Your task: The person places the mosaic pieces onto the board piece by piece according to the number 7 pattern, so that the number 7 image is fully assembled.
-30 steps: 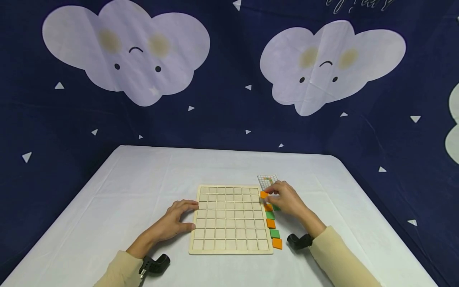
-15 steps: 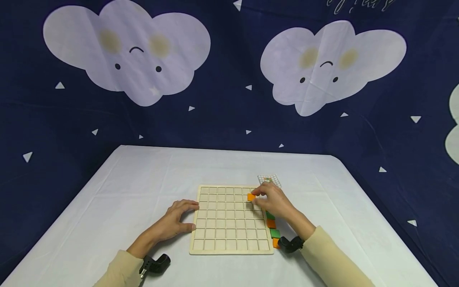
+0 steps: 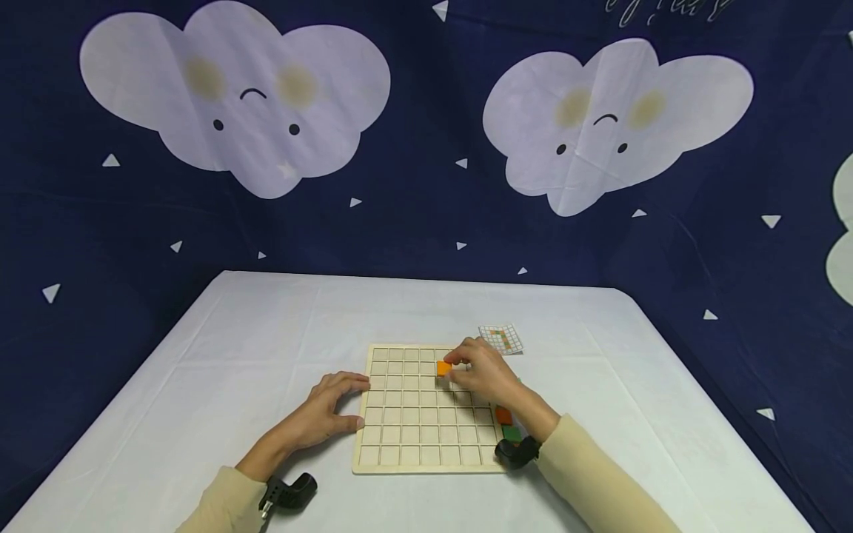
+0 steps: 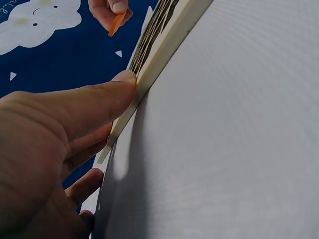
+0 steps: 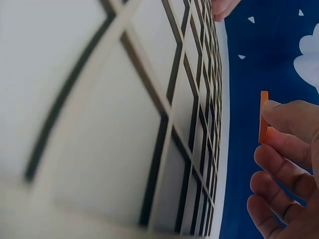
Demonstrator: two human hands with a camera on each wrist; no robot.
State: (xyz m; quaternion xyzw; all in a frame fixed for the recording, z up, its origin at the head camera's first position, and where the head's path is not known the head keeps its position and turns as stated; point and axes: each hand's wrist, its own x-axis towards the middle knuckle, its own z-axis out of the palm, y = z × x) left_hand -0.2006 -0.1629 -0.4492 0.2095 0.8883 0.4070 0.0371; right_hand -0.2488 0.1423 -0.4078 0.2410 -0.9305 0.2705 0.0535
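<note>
A square orange tile (image 3: 443, 368) is pinched between the thumb and fingers of my right hand (image 3: 489, 372), over the upper part of a pale wooden grid board (image 3: 400, 416). Seen from the right wrist, the tile (image 5: 263, 122) is held edge-on, clear above the grid, while the other fingers curl loosely below. My left hand (image 3: 325, 411) rests at the board's left edge, thumb and fingers spread apart. In the left wrist view its thumb (image 4: 107, 99) touches the raised wooden rim (image 4: 164, 55). The board's squares that show hold no tiles.
Along the board's right side lie loose tiles, an orange one (image 3: 503, 415) and a green one (image 3: 511, 433) among them, partly hidden by my right arm. A printed grid card (image 3: 501, 339) lies behind the board's right corner. White cloth (image 3: 293, 318) covers the table.
My right hand has picked up the orange tile from beside the board's upper right corner and carried it left over the grid. My left hand has stayed at the edge.
</note>
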